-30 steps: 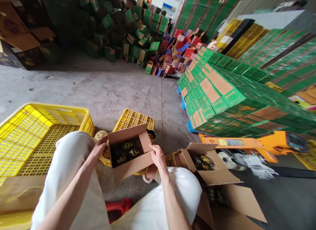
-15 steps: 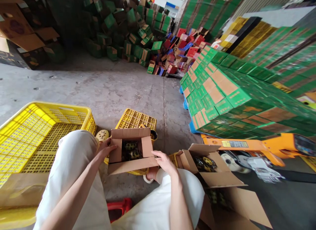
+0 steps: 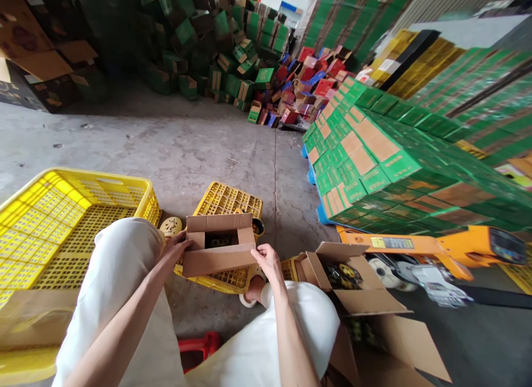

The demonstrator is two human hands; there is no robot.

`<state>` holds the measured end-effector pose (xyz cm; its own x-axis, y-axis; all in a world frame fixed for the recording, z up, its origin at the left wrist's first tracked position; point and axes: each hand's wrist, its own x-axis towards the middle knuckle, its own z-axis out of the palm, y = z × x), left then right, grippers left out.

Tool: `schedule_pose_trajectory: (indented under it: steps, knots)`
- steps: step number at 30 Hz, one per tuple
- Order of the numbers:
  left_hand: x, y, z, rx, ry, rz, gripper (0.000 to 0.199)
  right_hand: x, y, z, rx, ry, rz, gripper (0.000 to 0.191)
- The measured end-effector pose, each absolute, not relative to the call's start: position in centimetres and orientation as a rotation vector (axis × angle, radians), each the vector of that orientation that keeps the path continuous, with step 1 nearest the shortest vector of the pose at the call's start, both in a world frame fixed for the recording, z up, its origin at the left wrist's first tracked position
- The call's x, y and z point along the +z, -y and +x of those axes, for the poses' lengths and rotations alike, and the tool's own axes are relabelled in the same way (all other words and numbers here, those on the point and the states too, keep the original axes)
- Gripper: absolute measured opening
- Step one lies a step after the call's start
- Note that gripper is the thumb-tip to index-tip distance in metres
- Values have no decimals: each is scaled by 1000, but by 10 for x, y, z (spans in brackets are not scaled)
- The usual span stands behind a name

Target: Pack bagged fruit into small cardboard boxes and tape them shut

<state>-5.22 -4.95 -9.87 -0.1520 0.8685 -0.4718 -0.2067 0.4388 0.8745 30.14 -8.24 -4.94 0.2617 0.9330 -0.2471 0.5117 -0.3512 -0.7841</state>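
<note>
Between my knees, a small brown cardboard box (image 3: 226, 260) rests on an upturned yellow crate (image 3: 239, 196). Its side flaps lean inward and its near flap stands raised, hiding most of the dark, yellow-patterned contents (image 3: 219, 242). My left hand (image 3: 176, 250) holds the left end of the box, fingers over the edge of the cardboard. At the near right corner, my right hand (image 3: 268, 260) pinches the near flap between thumb and fingers.
To my right stand open cartons (image 3: 374, 301) holding similar dark and yellow items. A large yellow crate (image 3: 152, 195) is on my left. Beyond are an orange pallet jack (image 3: 449, 245), stacked green boxes (image 3: 374, 154) and heaped boxes (image 3: 245, 71). A red stool (image 3: 203, 345) shows below me.
The near flap has swung up and inward, and the side flaps have folded in, covering more of the contents. My right hand has shifted from the right flap to the near flap's corner.
</note>
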Motion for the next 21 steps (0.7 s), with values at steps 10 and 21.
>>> schedule_pose_trajectory:
  steps: [10, 21]
  knots:
    - [-70, 75, -45, 1060, -1343, 860, 86, -63, 59, 284, 1007, 1383, -1946, 101]
    - [-70, 71, -46, 1105, -1203, 884, 88, -45, 37, 270, 1001, 1288, -1625, 63]
